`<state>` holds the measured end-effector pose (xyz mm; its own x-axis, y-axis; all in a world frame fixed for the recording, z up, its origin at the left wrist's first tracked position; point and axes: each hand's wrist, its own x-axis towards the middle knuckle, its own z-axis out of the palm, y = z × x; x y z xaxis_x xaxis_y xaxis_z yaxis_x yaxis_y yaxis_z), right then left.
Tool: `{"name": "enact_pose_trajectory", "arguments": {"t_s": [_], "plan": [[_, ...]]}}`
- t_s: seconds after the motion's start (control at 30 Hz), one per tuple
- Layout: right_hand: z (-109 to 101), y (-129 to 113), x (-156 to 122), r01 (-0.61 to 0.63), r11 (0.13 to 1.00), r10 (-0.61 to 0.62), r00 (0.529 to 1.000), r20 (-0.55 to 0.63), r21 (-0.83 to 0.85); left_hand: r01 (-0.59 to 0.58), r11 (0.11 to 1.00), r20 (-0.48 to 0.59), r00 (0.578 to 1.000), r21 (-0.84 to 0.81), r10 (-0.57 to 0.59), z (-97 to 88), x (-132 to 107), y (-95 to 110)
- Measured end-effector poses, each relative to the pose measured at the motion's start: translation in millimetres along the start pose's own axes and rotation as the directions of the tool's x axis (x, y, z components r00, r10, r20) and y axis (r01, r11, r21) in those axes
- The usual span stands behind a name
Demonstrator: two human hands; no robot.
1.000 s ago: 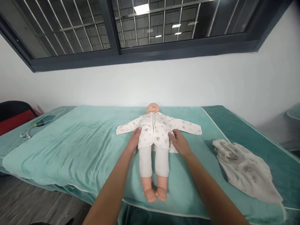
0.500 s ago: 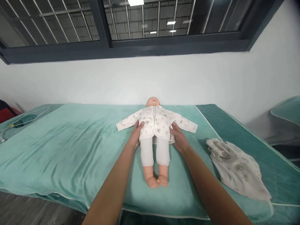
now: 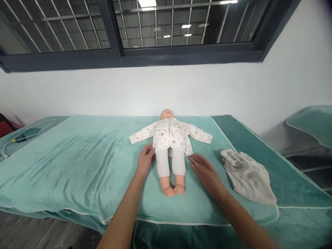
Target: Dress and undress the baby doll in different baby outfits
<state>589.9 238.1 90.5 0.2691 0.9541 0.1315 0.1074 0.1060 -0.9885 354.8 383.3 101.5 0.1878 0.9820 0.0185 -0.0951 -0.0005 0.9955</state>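
A baby doll (image 3: 169,145) lies on its back on a teal blanket (image 3: 77,166), head toward the wall, in a white printed shirt and white leggings. My left hand (image 3: 145,159) lies beside the doll's hip, fingers lightly curled and touching the shirt's lower left edge. My right hand (image 3: 204,169) hovers flat over the blanket to the right of the doll's legs, fingers stretched and holding nothing.
A crumpled printed garment (image 3: 246,174) lies on the blanket to the right. A cable (image 3: 23,136) and a dark round item sit at the far left. A white wall and a barred window are behind. Another teal-covered surface (image 3: 311,121) stands at right.
Both hands have drawn back from the doll's shirt toward me. The right hand has lifted off and moved right; the view has shifted slightly to the right.
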Motion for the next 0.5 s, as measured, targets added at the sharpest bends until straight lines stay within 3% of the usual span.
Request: {"name": "enact_pose_trajectory", "arguments": {"t_s": [0.07,0.1,0.13,0.2,0.3,0.37,0.43,0.5], "plan": [[-17.7,4.6,-50.7,-0.144,0.989,0.143,0.989,-0.038,-0.027,-0.012,0.997,0.001,1.000,0.077,0.012,-9.9,-24.7,0.0],[-30.2,7.9,-72.2,-0.157,0.982,0.148,0.985,-0.088,-0.104,-0.011,0.995,-0.009,1.000,0.096,0.012,-13.9,-36.3,-0.8],[-44.6,11.4,-89.8,-0.155,0.965,0.131,0.984,-0.124,-0.211,-0.008,0.994,-0.017,1.000,0.111,0.010,-16.9,-46.9,-2.1],[-76.2,17.8,-112.0,-0.071,0.870,-0.024,0.982,-0.186,-0.487,0.000,0.989,-0.018,1.000,0.146,0.003,-19.5,-64.7,-5.8],[-119.2,21.8,-118.2,0.056,0.497,-0.258,0.962,-0.086,-0.866,-0.019,0.969,0.006,1.000,0.248,0.019,-16.5,-84.5,-10.7],[-138.0,19.6,-112.0,0.047,0.292,-0.282,0.959,-0.039,-0.955,-0.063,0.946,0.020,0.998,0.317,0.060,-11.7,-96.0,-12.6],[-147.5,13.7,-101.7,0.035,0.220,-0.237,0.971,-0.018,-0.975,-0.153,0.911,0.049,0.988,0.383,0.145,-5.8,-107.6,-13.9],[-149.6,6.1,-88.1,0.017,0.291,-0.222,0.974,-0.051,-0.957,-0.280,0.841,0.119,0.960,0.462,0.254,1.4,-118.7,-15.7]]}}
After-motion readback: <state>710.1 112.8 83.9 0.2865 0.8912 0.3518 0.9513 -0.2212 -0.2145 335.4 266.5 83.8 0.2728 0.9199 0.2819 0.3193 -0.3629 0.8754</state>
